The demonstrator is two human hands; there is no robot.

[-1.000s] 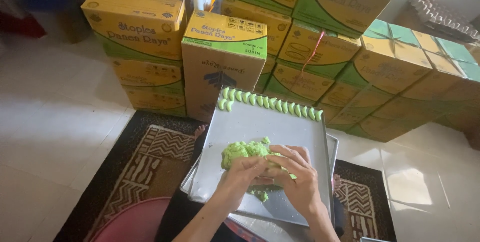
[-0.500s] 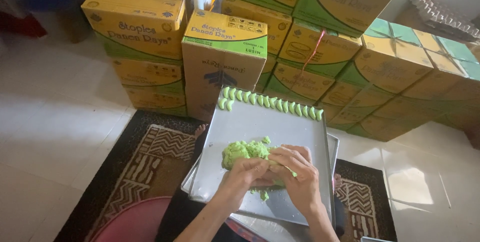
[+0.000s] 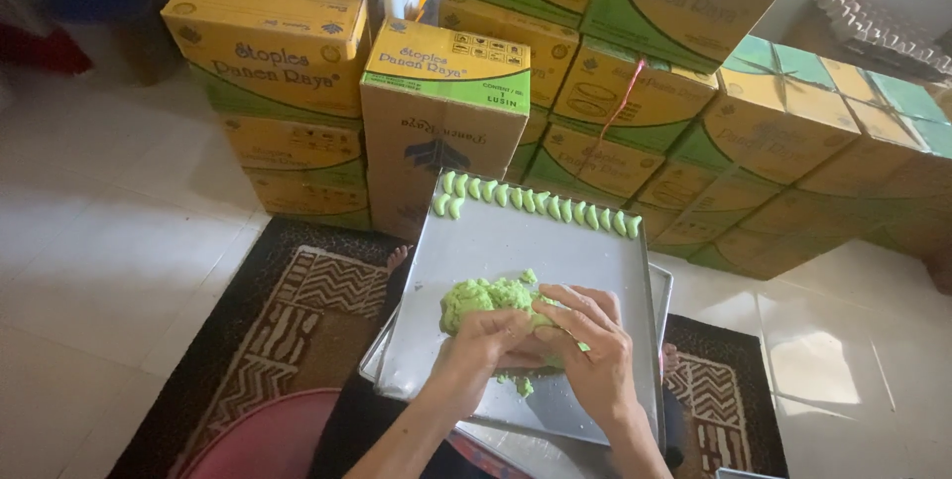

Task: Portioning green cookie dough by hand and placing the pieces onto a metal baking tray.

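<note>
Green dough lump (image 3: pixel 483 300) at the metal tray's (image 3: pixel 516 241) middle, unmoved over the last second; left hand (image 3: pixel 486 345) and right hand (image 3: pixel 590 350) remain clasped on its near side, pinching; shaped green pieces (image 3: pixel 535 203) still line the far edge.

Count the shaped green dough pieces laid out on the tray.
About 17 shaped green dough pieces: a row of roughly 15 along the far edge of the metal tray, plus 2 in a second row at its left end. Blur makes the count approximate.
</note>
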